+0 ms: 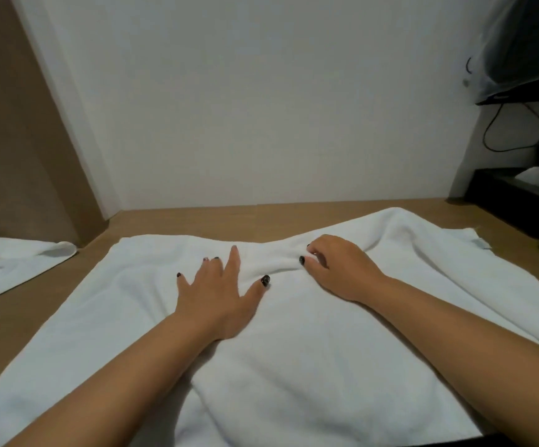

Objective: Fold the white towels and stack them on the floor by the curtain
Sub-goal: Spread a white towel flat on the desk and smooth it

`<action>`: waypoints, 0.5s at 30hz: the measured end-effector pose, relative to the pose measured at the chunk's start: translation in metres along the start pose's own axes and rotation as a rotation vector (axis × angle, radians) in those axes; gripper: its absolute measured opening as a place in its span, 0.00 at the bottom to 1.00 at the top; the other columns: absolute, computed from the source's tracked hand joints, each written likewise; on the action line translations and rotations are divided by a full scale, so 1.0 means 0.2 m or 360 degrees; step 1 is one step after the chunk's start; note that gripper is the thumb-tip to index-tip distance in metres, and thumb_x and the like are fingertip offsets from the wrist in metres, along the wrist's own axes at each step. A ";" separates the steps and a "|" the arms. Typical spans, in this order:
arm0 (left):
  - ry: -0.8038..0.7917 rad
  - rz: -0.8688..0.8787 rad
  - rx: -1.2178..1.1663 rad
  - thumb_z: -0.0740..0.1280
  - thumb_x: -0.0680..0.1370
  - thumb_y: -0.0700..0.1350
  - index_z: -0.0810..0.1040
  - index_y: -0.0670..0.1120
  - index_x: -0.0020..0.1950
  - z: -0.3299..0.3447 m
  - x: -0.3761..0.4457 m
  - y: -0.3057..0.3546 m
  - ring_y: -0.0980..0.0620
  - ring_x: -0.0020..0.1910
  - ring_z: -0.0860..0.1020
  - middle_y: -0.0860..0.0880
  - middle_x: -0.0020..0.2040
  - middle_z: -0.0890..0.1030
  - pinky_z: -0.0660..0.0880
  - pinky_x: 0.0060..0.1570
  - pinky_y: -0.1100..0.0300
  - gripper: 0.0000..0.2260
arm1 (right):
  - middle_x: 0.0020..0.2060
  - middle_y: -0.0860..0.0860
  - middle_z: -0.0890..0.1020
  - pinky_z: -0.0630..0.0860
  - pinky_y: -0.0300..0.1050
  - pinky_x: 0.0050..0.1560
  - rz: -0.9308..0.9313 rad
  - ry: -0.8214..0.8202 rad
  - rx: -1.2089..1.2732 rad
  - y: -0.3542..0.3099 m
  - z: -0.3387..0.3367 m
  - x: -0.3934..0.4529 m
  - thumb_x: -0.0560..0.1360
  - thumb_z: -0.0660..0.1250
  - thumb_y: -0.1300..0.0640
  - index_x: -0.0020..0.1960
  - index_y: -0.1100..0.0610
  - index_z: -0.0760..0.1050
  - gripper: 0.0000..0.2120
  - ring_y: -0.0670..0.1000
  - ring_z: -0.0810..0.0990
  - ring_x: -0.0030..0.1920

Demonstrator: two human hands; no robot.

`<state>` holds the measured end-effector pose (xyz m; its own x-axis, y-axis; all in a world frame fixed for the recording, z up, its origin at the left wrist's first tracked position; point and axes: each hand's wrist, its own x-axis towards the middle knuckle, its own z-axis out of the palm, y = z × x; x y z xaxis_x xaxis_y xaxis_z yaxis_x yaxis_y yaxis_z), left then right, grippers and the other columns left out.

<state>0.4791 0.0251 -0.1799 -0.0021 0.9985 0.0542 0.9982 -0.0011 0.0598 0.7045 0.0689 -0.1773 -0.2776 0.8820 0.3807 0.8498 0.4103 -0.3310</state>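
Note:
A large white towel lies spread over the tan floor in front of me, with a bunched ridge running across its far part. My left hand presses flat on the towel with fingers spread, just left of the ridge. My right hand pinches the bunched fold between thumb and curled fingers. A second white towel lies at the left edge, partly rolled. The brown panel rising at far left may be the curtain.
A white wall stands close behind the towel. A black low stand with white tissue on it sits at right, with a black cable and a plastic-covered dark object above it.

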 end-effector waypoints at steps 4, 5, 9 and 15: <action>0.0849 0.0250 0.0324 0.40 0.81 0.64 0.78 0.47 0.57 -0.08 0.10 -0.05 0.40 0.39 0.80 0.45 0.42 0.81 0.71 0.38 0.53 0.33 | 0.37 0.50 0.74 0.64 0.45 0.41 -0.0048 0.0111 0.0005 -0.01 0.00 0.00 0.79 0.63 0.50 0.36 0.58 0.69 0.16 0.52 0.71 0.40; 0.0757 0.0222 0.0292 0.43 0.82 0.60 0.79 0.47 0.54 -0.11 0.15 -0.08 0.40 0.41 0.80 0.45 0.43 0.82 0.71 0.39 0.54 0.28 | 0.37 0.50 0.74 0.66 0.46 0.41 -0.0034 0.0101 0.0009 -0.01 0.01 0.00 0.79 0.62 0.49 0.36 0.58 0.69 0.17 0.52 0.71 0.41; 0.0448 0.0255 -0.0028 0.55 0.74 0.53 0.80 0.48 0.46 -0.15 0.36 -0.18 0.41 0.54 0.74 0.45 0.48 0.79 0.71 0.54 0.52 0.16 | 0.40 0.49 0.76 0.71 0.46 0.47 0.0005 0.0065 0.0071 -0.01 0.01 0.01 0.80 0.60 0.48 0.42 0.57 0.74 0.15 0.50 0.73 0.45; -0.0412 0.0184 -0.0564 0.70 0.58 0.53 0.76 0.50 0.50 -0.29 0.48 -0.19 0.50 0.48 0.78 0.51 0.47 0.79 0.75 0.50 0.57 0.22 | 0.53 0.48 0.75 0.69 0.48 0.58 0.0015 -0.0126 0.0015 -0.01 0.01 0.02 0.81 0.56 0.44 0.55 0.54 0.75 0.16 0.51 0.72 0.56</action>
<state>0.4368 0.1181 -0.1186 0.1683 0.9714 -0.1675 0.9088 -0.0871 0.4080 0.7012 0.0730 -0.1773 -0.3044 0.9013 0.3081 0.8485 0.4036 -0.3424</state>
